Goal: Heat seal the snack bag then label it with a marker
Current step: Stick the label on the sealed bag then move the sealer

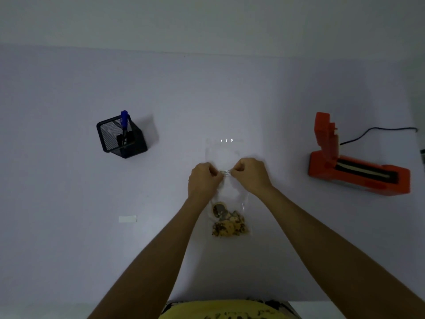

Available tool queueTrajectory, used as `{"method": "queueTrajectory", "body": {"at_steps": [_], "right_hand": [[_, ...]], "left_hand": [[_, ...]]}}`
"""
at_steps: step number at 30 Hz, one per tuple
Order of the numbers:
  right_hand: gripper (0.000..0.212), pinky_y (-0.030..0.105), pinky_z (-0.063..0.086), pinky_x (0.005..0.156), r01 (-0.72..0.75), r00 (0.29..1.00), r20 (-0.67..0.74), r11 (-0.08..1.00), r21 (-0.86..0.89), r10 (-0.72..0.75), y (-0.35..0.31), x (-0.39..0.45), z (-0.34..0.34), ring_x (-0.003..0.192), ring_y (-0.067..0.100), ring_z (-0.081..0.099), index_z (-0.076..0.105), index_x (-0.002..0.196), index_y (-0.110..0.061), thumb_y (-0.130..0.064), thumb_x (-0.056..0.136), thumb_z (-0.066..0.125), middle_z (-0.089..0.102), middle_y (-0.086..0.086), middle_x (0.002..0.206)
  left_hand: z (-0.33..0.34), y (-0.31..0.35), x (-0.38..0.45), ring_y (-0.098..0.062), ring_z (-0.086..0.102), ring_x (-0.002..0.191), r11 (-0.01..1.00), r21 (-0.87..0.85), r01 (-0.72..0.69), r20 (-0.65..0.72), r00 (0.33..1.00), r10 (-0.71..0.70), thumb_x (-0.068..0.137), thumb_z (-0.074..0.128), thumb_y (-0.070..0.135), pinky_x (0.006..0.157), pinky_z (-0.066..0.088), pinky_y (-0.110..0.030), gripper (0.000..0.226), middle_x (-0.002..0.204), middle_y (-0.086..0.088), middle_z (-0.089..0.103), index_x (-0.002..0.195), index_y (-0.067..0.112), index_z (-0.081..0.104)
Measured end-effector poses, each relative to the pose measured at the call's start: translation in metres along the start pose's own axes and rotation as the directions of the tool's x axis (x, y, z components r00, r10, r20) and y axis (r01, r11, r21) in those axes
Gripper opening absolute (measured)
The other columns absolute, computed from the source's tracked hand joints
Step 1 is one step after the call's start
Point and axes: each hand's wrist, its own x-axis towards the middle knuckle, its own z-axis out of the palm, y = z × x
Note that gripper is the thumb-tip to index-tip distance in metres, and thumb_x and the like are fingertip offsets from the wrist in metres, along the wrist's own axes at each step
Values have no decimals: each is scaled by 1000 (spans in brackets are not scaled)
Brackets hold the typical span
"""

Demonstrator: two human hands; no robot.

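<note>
A clear snack bag (226,150) lies flat in the middle of the white table, with cookies (228,221) bunched at its near end. My left hand (203,179) and my right hand (249,173) pinch the bag's middle from either side, fingers closed on the plastic around a small printed strip (226,173). The bag's far end lies flat beyond my hands. A blue marker (124,122) stands in a black mesh holder (122,137) at the left. The orange heat sealer (354,162) sits at the right with its arm raised.
A small white label (127,219) lies on the table to the left of my left forearm. The sealer's black cord (379,132) runs off to the right edge. A white wall rises behind the table's far edge.
</note>
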Motion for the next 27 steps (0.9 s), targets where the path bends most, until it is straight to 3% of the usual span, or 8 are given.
{"method": "queueTrajectory", "body": {"at_steps": [6, 12, 16, 18, 20, 22, 24, 27], "right_hand": [[13, 28, 52, 68, 15, 999, -30, 1000, -11, -15, 0, -2, 3, 69, 15, 62, 68, 76, -5, -17, 79, 71, 70, 4, 76], [13, 35, 55, 72, 28, 998, -47, 1000, -12, -28, 2, -2, 6, 75, 20, 64, 66, 74, -4, -16, 79, 70, 69, 4, 76], [12, 35, 55, 72, 43, 997, -63, 999, 9, -42, 3, -3, 7, 71, 18, 62, 63, 76, -4, -14, 79, 70, 67, 2, 72], [17, 28, 51, 67, 38, 995, -90, 997, 65, -32, 5, -5, 8, 67, 14, 59, 58, 86, -10, -14, 78, 72, 59, -5, 66], [26, 19, 44, 59, 49, 993, -116, 990, 130, -34, 8, -7, 9, 61, 9, 56, 53, 92, -12, -14, 77, 75, 55, -7, 62], [28, 17, 42, 57, 74, 991, -125, 985, 153, -55, 11, -10, 10, 59, 4, 54, 52, 93, -13, -15, 78, 75, 56, -5, 61], [25, 19, 45, 59, 97, 989, -130, 982, 165, -76, 14, -10, 11, 61, 6, 55, 52, 93, -14, -14, 80, 74, 58, -1, 64], [16, 27, 49, 65, 153, 980, -149, 979, 133, -133, 17, -12, 13, 67, 13, 56, 55, 97, -14, -9, 86, 65, 60, 4, 73]], "left_hand": [[2, 0, 1, -15, 59, 66, 999, 13, -31, -5, 999, 31, 77, 66, 18, 55, 45, -24, 8, 75, -3, 65, 76, 10, 64], [4, -2, 1, -14, 56, 66, 999, 31, -45, -20, 999, 46, 78, 66, 19, 51, 39, -18, 11, 78, -5, 64, 75, 9, 62], [6, -4, -1, -17, 56, 71, 994, 67, -85, -69, 994, 89, 79, 67, 21, 56, 39, -23, 15, 84, -3, 60, 84, 10, 58], [8, -7, -5, -17, 53, 74, 975, 144, -169, -120, 975, 187, 81, 66, 20, 59, 41, -27, 19, 88, -2, 55, 93, 11, 54], [10, -14, -9, -20, 53, 76, 865, 354, -355, -111, 903, 416, 78, 69, 11, 57, 45, -30, 21, 91, -3, 58, 95, 11, 57], [11, -26, -12, -23, 58, 79, 671, 526, -523, -22, 780, 626, 69, 76, 7, 59, 47, -30, 31, 96, -3, 65, 97, 14, 64], [10, -37, -13, -24, 62, 89, 556, 563, -612, 61, 701, 710, 68, 77, 9, 67, 49, -31, 40, 108, -2, 68, 107, 13, 67], [8, -48, -14, -26, 62, 98, 495, 580, -647, 128, 672, 729, 71, 75, 9, 74, 51, -33, 49, 120, -4, 65, 118, 10, 63]]}}
